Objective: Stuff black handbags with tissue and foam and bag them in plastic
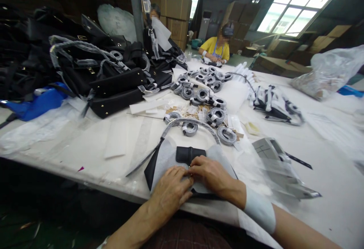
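A black handbag (pixel 190 154) lies flat at the near edge of the white table (pixel 327 173), mostly wrapped in white foam sheet (pixel 167 158). Its wrapped handle (pixel 190 122) arches away from me. My left hand (pixel 170 190) rests on the foam over the bag, fingers curled. My right hand (pixel 212 175) lies beside it, fingertips pinched together at the bag's clasp flap. The two hands touch at the fingertips. What they pinch is too small to make out.
Several coiled wrapped straps (pixel 209 97) lie beyond the bag. A pile of black handbags (pixel 113 78) fills the left. A blue bag (pixel 40 103) lies far left. Plastic sleeves (pixel 281 165) lie to the right. A person in yellow (pixel 216 48) sits at the far end.
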`<state>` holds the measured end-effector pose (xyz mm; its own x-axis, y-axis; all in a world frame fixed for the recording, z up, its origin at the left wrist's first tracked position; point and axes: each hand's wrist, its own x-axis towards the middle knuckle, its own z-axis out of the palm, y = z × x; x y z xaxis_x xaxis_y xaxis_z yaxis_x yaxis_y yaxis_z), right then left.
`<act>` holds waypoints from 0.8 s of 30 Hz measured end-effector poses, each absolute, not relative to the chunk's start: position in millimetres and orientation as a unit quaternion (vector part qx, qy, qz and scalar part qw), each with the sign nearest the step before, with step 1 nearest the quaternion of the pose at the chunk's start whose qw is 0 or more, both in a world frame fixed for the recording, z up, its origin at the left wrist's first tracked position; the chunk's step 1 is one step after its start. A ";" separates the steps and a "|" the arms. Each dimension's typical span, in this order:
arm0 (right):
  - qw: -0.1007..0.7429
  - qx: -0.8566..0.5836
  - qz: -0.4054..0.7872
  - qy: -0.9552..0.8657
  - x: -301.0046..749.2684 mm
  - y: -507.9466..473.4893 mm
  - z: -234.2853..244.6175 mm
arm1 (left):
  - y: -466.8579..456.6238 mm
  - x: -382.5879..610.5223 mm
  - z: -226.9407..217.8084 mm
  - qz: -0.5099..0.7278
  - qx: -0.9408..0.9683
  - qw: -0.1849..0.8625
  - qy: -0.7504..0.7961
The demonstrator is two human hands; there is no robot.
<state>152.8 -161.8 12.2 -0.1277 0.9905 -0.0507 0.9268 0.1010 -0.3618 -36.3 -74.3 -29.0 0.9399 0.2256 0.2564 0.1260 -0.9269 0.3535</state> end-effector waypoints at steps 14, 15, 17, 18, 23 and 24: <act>0.031 -0.507 0.048 -0.860 168.8 -147.9 -3.7 | -58.2 -43.5 -33.5 0.086 0.963 0.248 0.057; 0.025 -0.524 0.045 -0.850 164.1 -149.0 -5.8 | -57.1 -43.7 -34.4 0.091 0.962 0.251 0.053; 0.011 -0.573 0.035 -0.819 151.1 -149.9 -10.6 | -55.2 -43.6 -36.8 0.094 0.964 0.247 0.041; 0.003 -0.603 0.028 -0.797 143.7 -149.7 -13.6 | -54.4 -43.2 -39.0 0.096 0.966 0.237 0.034; -0.020 -0.735 0.040 -0.677 119.3 -144.6 -22.0 | -53.5 -40.1 -58.5 0.148 0.980 0.132 0.010; -0.009 -0.751 0.060 -0.657 119.9 -144.5 -18.2 | -54.0 -39.6 -62.2 0.166 0.980 0.109 0.007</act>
